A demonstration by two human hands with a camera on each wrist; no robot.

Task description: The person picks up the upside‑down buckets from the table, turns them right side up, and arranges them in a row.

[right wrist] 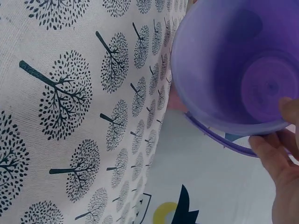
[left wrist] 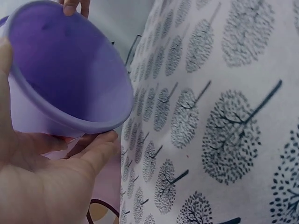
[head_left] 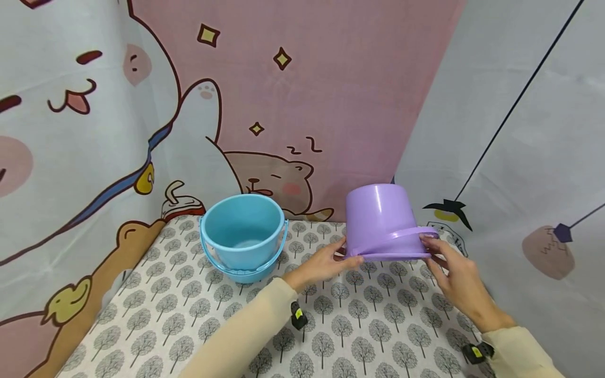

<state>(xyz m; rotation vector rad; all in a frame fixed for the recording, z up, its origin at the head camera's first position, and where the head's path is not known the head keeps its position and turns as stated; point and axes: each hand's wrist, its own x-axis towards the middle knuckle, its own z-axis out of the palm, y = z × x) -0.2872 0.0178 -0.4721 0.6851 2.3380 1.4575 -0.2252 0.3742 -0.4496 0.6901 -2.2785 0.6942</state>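
Both hands hold a purple bucket (head_left: 378, 215), turned mouth-down and slightly tilted, close over the table. At the left side of its rim, my left hand (head_left: 326, 265) grips with the thumb on one side and the fingers on the other. My right hand (head_left: 458, 273) grips the opposite side of the rim, where the purple handle (head_left: 416, 231) lies against the bucket. The right wrist view shows the thumb inside the rim and the fingers outside, near the handle (right wrist: 219, 135). From the left wrist view the bucket's inside (left wrist: 70, 60) looks bare.
A light blue bucket (head_left: 241, 231) stands upright on the left of the table, its handle hanging at the front. The tree-print cloth (head_left: 321, 341) covers the table. Cartoon-print curtains (head_left: 340, 79) hang behind and on both sides.
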